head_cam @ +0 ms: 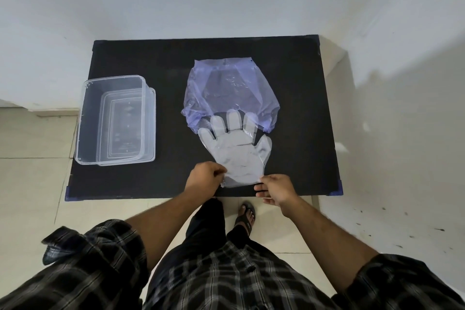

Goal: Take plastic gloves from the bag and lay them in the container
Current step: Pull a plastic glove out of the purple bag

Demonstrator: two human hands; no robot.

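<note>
A clear plastic glove [236,152] lies flat on the black table [171,65], fingers pointing away from me and overlapping the mouth of a translucent purple bag [230,88]. My left hand [205,178] pinches the glove's cuff at its left corner. At the cuff's right corner my right hand [275,190] pinches it too, with the other fingers spread. The clear rectangular container [114,118] stands at the table's left side, well apart from the glove, with nothing visible inside it.
The table's near edge runs just below my hands, and its left edge is close to the container. A white wall rises behind the table. Tiled floor and my sandalled foot [245,216] show below.
</note>
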